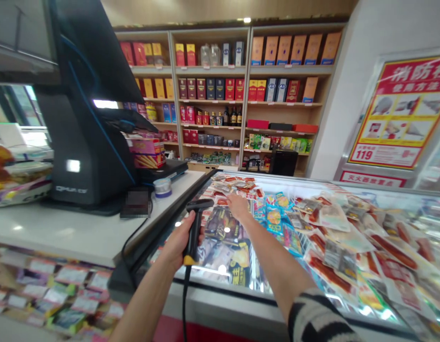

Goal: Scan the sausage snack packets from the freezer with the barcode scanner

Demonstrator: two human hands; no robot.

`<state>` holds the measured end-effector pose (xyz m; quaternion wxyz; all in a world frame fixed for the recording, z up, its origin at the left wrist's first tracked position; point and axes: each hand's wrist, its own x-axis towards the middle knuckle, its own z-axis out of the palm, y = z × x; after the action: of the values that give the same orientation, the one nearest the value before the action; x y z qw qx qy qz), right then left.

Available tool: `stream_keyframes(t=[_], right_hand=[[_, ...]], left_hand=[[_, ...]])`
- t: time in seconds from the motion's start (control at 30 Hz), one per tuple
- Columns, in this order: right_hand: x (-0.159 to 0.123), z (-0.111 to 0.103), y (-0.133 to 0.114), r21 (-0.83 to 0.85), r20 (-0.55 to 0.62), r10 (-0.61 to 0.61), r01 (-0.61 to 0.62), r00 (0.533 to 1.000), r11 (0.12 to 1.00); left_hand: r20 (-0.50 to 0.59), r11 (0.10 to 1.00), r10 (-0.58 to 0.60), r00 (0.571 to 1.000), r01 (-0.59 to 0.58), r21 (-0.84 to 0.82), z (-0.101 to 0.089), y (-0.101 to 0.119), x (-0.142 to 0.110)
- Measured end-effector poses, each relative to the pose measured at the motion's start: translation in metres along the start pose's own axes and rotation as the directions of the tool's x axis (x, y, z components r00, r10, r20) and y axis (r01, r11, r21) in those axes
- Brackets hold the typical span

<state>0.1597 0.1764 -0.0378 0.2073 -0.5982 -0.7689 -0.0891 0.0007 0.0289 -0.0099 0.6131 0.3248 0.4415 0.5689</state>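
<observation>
A dark checkout terminal (88, 128) stands on the table (81, 242), left of the left hand (180, 240); blue packets (274, 217) lie just right of the right hand (238, 206). The right fingertips are hard to make out; their grip cannot be told. The left fingers are wrapped around a black scanner (195, 230).

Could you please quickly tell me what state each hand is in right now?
Left hand: closed around the scanner.
Right hand: at the packets; whether it is open or gripping one cannot be told.

Stocked shelves (305, 70) and checkout terminal (86, 135) show a shop.
</observation>
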Motion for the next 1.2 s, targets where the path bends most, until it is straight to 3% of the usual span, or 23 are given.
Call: stream_keyframes(t=[0.17, 0.33, 0.4, 0.6, 0.77, 0.93, 1.07, 1.2], right_hand=[[-0.004, 0.013, 0.004, -0.049, 0.015, 0.034, -0.033, 0.999, 0.998], [-0.025, 0.005, 0.014, -0.089, 0.066, 0.023, -0.017, 0.998, 0.996], [-0.036, 0.0, 0.021, -0.083, 0.029, 0.054, -0.051, 0.998, 0.995], [-0.07, -0.014, 0.05, 0.032, -0.053, 0.206, -0.205, 0.977, 0.978], [-0.079, -0.026, 0.072, 0.168, -0.12, 0.318, -0.297, 0.94, 0.94], [-0.087, -0.026, 0.083, 0.193, -0.166, 0.306, -0.273, 0.937, 0.942], [-0.095, -0.024, 0.086, 0.065, -0.087, 0.328, -0.323, 0.941, 0.944], [-0.097, -0.025, 0.09, 0.081, -0.075, 0.285, -0.279, 0.955, 0.957]], left_hand=[[0.011, 1.0, 0.007, 1.0, -0.007, 0.002, -0.001, 0.001, 0.001], [0.033, 1.0, -0.007, 0.999, 0.007, -0.007, 0.004, 0.0, -0.003], [0.053, 1.0, -0.015, 0.998, 0.016, -0.01, 0.006, -0.002, -0.004], [0.134, 1.0, -0.011, 0.991, 0.011, -0.005, 0.02, -0.008, -0.007], [0.204, 1.0, -0.003, 0.979, 0.001, 0.012, 0.041, -0.01, -0.015], [0.207, 0.999, -0.021, 0.978, 0.012, 0.045, 0.058, -0.011, -0.02], [0.212, 0.997, -0.013, 0.977, -0.002, 0.073, 0.064, -0.012, -0.023], [0.221, 0.995, 0.0, 0.975, -0.021, 0.096, 0.067, -0.011, -0.026]])
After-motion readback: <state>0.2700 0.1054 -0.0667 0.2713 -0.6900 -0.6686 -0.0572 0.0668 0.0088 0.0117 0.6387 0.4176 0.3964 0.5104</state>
